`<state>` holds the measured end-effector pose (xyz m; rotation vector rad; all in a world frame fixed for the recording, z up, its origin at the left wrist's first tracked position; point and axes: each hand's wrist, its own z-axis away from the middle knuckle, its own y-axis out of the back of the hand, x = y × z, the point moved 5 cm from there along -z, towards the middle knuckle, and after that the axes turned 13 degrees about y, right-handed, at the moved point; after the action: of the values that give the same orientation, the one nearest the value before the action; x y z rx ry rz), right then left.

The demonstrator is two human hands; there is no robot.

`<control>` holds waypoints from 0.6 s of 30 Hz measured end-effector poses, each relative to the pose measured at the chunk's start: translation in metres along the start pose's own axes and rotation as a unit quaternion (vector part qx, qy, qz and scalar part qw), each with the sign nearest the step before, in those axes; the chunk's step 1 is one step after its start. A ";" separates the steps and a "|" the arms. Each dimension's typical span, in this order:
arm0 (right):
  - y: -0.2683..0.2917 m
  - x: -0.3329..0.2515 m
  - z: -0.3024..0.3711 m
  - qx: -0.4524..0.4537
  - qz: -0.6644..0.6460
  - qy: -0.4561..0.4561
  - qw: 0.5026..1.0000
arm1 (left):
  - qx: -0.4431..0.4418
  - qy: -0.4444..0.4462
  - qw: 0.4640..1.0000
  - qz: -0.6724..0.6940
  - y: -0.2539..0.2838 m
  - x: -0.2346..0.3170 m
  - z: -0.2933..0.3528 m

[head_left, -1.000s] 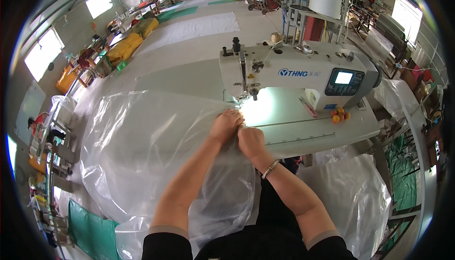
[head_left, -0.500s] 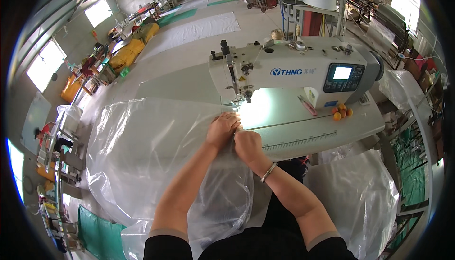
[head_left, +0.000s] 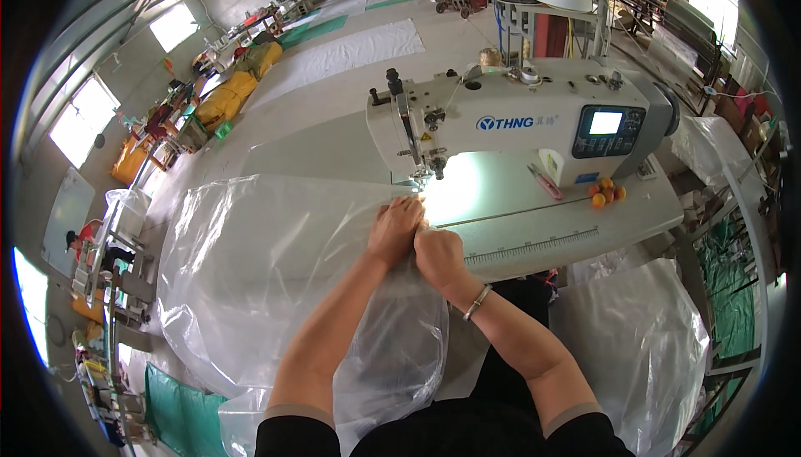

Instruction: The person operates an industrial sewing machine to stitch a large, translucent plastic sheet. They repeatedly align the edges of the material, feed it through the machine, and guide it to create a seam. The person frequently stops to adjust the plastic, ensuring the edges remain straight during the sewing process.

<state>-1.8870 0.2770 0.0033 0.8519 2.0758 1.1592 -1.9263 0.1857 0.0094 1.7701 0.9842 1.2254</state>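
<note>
Both my hands are at the front of the sewing machine (head_left: 517, 123), close below its lit needle area. My left hand (head_left: 395, 228) is closed on the edge of a large clear plastic sheet (head_left: 242, 248), its fingertips close to the presser foot. My right hand (head_left: 439, 255), curled into a fist with a bracelet at the wrist, grips the same edge just beside it. The bit of edge between the fingers is hidden. From my hands the sheet spreads left over the table and hangs down its front.
Pink-handled thread snips (head_left: 546, 182) and several small orange fruits (head_left: 607, 193) lie on the machine table (head_left: 534, 222) at right. More clear plastic (head_left: 634, 349) hangs at lower right, near a metal frame (head_left: 751, 232). A person (head_left: 79, 240) is at the far left.
My hands stay at the needle, with hardly any shift. The whole view has moved slightly, and the sheet lies much as before.
</note>
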 end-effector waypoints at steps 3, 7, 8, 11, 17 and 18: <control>-0.002 0.002 0.000 -0.002 -0.006 -0.010 1.000 | -0.009 0.024 1.000 0.012 0.001 0.001 -0.001; -0.002 0.003 0.000 -0.004 -0.008 0.000 1.000 | 0.002 0.022 1.000 0.016 -0.002 -0.002 -0.002; -0.002 0.003 0.000 0.001 -0.007 0.001 1.000 | 0.018 0.006 1.000 0.015 -0.002 -0.002 -0.002; -0.002 0.004 0.000 0.002 0.003 0.001 1.000 | 0.052 -0.035 0.998 0.012 -0.002 -0.002 0.000; -0.006 0.006 -0.002 0.010 -0.004 -0.019 1.000 | 0.054 -0.042 0.997 0.033 0.003 -0.003 -0.002; -0.007 0.008 -0.003 0.012 -0.009 -0.023 1.000 | 0.043 -0.031 0.998 0.035 0.004 -0.003 -0.003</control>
<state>-1.8958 0.2791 -0.0028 0.8626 2.0595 1.0967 -1.9293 0.1822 0.0125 1.9120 0.9606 1.1791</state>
